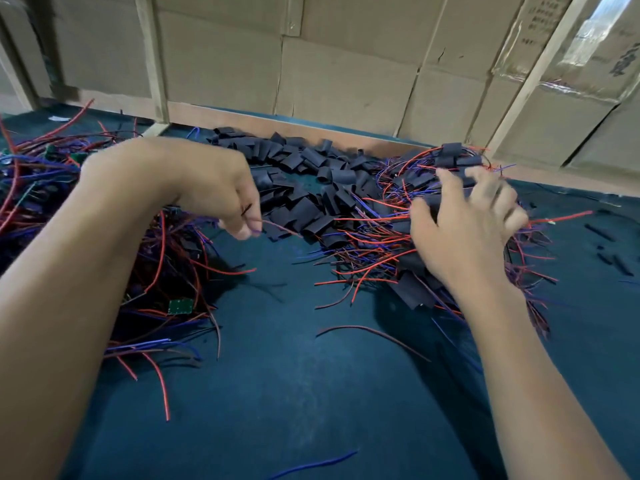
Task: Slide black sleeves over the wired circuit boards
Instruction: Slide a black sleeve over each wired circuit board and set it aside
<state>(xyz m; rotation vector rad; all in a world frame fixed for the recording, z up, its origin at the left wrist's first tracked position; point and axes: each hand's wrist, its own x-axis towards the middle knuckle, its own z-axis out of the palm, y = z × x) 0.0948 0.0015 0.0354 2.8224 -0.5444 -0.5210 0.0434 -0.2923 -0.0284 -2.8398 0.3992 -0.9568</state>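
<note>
Two bare forearms reaching over a dark teal felt-covered table strewn with wires and black sleeves.

Nearest, one loose blue wire lying alone on the felt; left hand curled, fingertips pinching a thin wire end just beside the heap of flat black sleeves; right hand blurred, fingers spread and bent over a black-sleeved board amid the pile of sleeved boards with red and blue wires, grip impossible to judge through the blur; unsleeved small green circuit board lying in the tangle of red and blue wires under the left forearm; few stray black tube pieces apart at far right; brown cardboard boxes stacked behind the wooden table edge.
</note>
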